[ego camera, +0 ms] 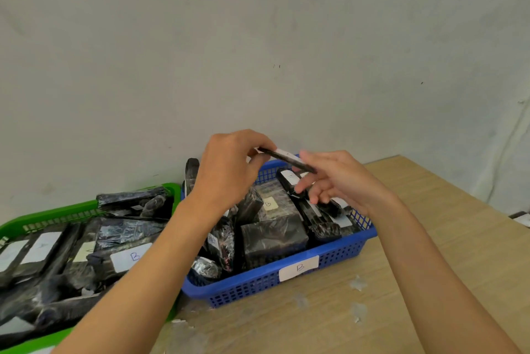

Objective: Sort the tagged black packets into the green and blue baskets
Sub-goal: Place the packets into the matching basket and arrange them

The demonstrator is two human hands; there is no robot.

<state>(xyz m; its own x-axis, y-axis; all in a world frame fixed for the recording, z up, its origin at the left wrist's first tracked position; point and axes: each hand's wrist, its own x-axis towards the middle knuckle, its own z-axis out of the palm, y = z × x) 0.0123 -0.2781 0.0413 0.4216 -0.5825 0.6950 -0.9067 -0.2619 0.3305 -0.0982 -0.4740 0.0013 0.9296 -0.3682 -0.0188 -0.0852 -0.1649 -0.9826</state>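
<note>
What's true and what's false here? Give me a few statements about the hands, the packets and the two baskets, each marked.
1. The left hand and the right hand hold one thin black packet above the blue plastic basket. True.
2. The white label on the blue basket's front reads A. False: it reads B.
3. The green plastic basket is empty. False: it holds black wrapped packets.
4. The green basket lies left of the blue one. True.
</note>
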